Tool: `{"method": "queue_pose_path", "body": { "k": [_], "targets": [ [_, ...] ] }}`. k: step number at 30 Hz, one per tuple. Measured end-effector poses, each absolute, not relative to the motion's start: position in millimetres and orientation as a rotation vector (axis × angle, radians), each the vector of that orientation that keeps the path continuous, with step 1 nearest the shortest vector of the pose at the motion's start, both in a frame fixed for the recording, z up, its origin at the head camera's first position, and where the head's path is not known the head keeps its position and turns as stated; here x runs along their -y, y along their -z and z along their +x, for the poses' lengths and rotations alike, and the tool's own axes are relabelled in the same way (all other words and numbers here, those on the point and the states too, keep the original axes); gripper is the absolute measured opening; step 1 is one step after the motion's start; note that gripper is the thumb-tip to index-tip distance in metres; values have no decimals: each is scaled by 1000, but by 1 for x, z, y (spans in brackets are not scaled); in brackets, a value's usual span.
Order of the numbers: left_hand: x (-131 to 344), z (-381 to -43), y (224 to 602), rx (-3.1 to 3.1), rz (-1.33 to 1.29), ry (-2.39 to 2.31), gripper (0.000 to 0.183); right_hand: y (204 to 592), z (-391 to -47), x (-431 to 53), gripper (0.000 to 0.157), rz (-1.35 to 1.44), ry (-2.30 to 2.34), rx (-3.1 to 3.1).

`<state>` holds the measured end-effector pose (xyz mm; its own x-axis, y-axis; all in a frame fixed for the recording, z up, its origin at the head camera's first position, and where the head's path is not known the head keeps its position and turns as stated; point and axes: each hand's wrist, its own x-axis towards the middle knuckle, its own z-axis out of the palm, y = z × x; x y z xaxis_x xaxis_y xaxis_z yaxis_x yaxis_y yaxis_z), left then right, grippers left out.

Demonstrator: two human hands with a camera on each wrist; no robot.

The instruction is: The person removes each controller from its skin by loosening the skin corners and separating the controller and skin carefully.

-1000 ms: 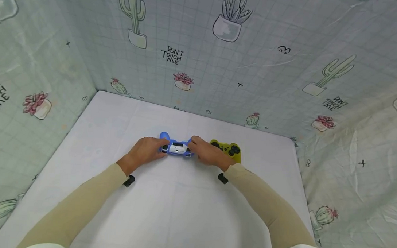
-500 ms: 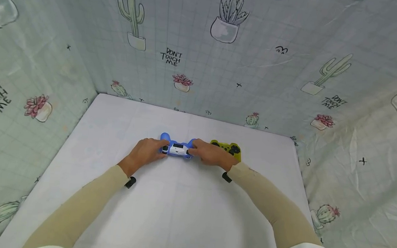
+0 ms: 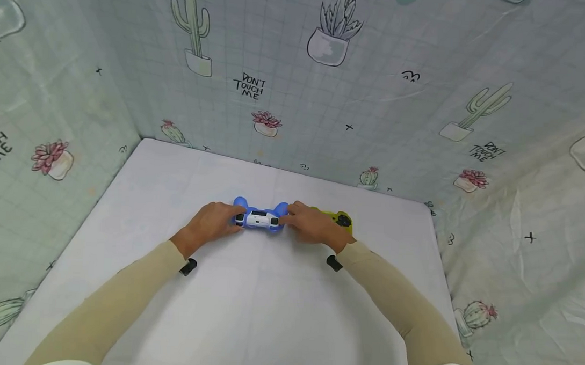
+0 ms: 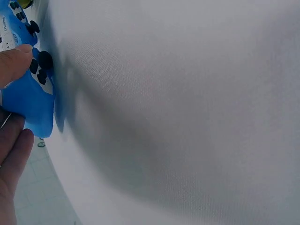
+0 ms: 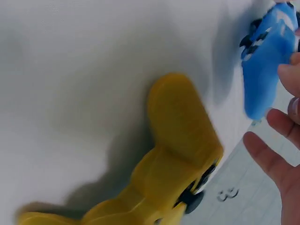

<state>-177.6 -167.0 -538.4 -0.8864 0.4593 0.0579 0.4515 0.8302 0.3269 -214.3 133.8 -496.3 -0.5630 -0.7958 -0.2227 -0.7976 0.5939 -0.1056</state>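
Observation:
A blue-and-white game controller (image 3: 257, 218) is between my hands over the white table, its handles pointing away from me. In the left wrist view its thumbsticks (image 4: 45, 60) face the table, beside a shadow. My left hand (image 3: 213, 221) grips its left end, with thumb and fingers on opposite sides. My right hand (image 3: 310, 223) is at the other end, one digit touching near the trigger. In the right wrist view the other right fingers (image 5: 265, 152) spread beside the blue handle. A yellow controller (image 3: 345, 223) lies partly behind my right hand.
The white table (image 3: 264, 310) ends at a back edge a short way beyond the controllers. Fabric walls (image 3: 295, 96) printed with cacti rise behind it and at both sides. A black wrist camera (image 3: 189, 267) sits under the left wrist, another (image 3: 335, 263) under the right.
My right hand has loosened from the blue controller's right handle, which now shows more fully. The controller has turned slightly, while my left hand keeps its grip. The head view has shifted a little.

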Motion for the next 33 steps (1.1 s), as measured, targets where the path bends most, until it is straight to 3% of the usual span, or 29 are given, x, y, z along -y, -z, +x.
{"method": "queue_pose_path", "body": {
  "k": [4, 13, 18, 24, 33],
  "targets": [
    [170, -179, 538, -2993, 780, -523, 50, 498, -215, -138, 38, -1191, 179, -2604],
    [170, -180, 536, -2988, 755, -532, 49, 510, -208, -133, 32, -983, 740, -2631],
    [168, -182, 535, -2989, 757, -523, 48, 515, -207, -123, 19, -1160, 614, -2758],
    [166, -184, 535, -2989, 746, -519, 47, 515, -205, -107, 18, -1415, 420, -2838],
    [160, -188, 532, -2989, 772, -495, 45, 515, -203, -93, 14, -1326, -37, -2919]
  ]
}}
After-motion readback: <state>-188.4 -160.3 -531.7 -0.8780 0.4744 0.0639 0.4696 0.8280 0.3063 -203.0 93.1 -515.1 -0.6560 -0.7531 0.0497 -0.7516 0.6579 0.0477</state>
